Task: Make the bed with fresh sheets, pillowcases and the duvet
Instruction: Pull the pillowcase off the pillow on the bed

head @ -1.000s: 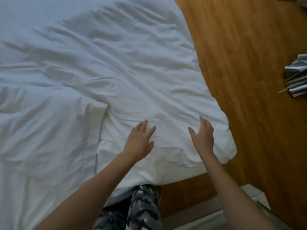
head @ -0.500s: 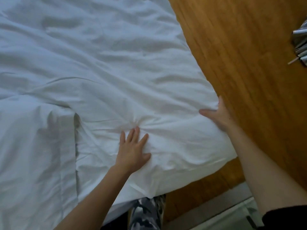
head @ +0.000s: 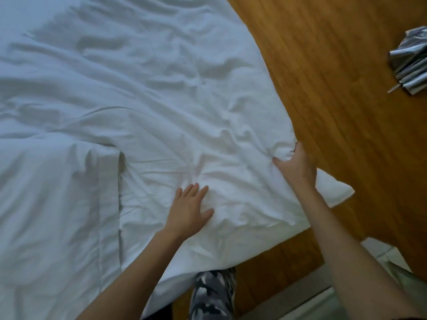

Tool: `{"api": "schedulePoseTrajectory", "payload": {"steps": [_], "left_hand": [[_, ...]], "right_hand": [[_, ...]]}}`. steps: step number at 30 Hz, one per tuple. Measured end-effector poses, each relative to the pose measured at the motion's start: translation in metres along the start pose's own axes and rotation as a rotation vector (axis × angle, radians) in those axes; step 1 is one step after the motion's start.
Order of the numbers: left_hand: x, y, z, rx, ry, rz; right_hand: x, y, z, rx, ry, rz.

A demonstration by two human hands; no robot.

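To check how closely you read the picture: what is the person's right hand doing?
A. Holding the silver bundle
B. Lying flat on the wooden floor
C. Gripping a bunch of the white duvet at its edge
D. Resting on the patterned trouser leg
C: the right hand has its fingers and thumb curled round a bunched fold at the edge of the white duvet, while the left hand presses flat on it.

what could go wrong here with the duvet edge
The right hand grips a bunch of the duvet at the bed's side; a pull may drag the loose corner onto the wooden floor. The left hand lies flat, so wrinkles beyond it may remain.
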State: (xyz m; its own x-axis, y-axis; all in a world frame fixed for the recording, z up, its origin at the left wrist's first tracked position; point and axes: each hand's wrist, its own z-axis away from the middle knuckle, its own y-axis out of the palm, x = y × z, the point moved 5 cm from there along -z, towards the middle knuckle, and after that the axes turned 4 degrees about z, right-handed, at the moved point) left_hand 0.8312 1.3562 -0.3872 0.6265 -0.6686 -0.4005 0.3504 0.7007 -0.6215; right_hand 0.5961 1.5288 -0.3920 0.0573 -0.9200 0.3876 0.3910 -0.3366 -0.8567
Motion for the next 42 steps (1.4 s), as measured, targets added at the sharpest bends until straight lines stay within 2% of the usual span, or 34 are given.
{"api": "schedulePoseTrajectory", "payload": {"steps": [2, 4, 7, 9, 11, 15, 17, 19, 21, 23, 26, 28, 30, 32, 35, 37, 40, 42], "left_hand": [[-0.004, -0.016, 0.021, -0.066, -0.041, 0.281], [-0.012, -0.038, 0.042, -0.165, -0.034, 0.436], [-0.018, -0.066, 0.071, -0.292, 0.011, 0.528], [-0.019, -0.074, 0.087, -0.31, 0.021, 0.561], [-0.006, -0.079, 0.102, -0.336, -0.074, 0.536], [0.077, -0.109, 0.145, -0.424, -0.305, 0.393], [0.13, -0.116, 0.171, -0.366, -0.342, 0.317], [0.174, -0.112, 0.196, -0.282, -0.355, 0.381], [0.212, -0.103, 0.224, -0.269, -0.343, 0.492], [0.243, -0.099, 0.254, -0.307, -0.303, 0.536], [0.286, -0.099, 0.299, -0.407, -0.255, 0.534], [0.315, -0.101, 0.33, -0.476, -0.235, 0.526], [0.343, -0.106, 0.362, -0.551, -0.214, 0.516], [0.376, -0.113, 0.398, -0.626, -0.223, 0.502], [0.437, -0.133, 0.455, -0.773, -0.283, 0.477], [0.482, -0.149, 0.5, -0.883, -0.357, 0.505], [0.556, -0.159, 0.583, -1.032, -0.512, 0.549], [0.602, -0.154, 0.641, -1.102, -0.652, 0.575]], "right_hand": [[0.023, 0.001, 0.045, 0.027, -0.104, 0.032], [0.042, 0.004, 0.087, 0.08, -0.179, 0.066], [0.073, 0.011, 0.144, 0.16, -0.248, 0.142], [0.113, 0.021, 0.191, 0.218, -0.347, 0.193], [0.16, 0.039, 0.245, 0.299, -0.458, 0.234], [0.228, 0.066, 0.347, 0.329, -0.587, 0.117], [0.244, 0.079, 0.391, 0.335, -0.653, 0.08], [0.253, 0.097, 0.429, 0.359, -0.692, 0.051], [0.261, 0.113, 0.464, 0.387, -0.702, 0.0], [0.265, 0.125, 0.49, 0.427, -0.647, -0.065], [0.279, 0.125, 0.502, 0.399, -0.297, -0.295], [0.305, 0.138, 0.498, 0.435, 0.033, -0.566], [0.35, 0.161, 0.491, 0.527, 0.297, -0.951], [0.403, 0.181, 0.486, 0.49, 0.378, -1.187], [0.49, 0.2, 0.504, 0.356, 0.184, -1.122], [0.559, 0.211, 0.541, 0.364, -0.028, -1.014], [0.664, 0.241, 0.623, 0.527, -0.388, -0.75], [0.714, 0.27, 0.684, 0.716, -0.597, -0.558]]}}
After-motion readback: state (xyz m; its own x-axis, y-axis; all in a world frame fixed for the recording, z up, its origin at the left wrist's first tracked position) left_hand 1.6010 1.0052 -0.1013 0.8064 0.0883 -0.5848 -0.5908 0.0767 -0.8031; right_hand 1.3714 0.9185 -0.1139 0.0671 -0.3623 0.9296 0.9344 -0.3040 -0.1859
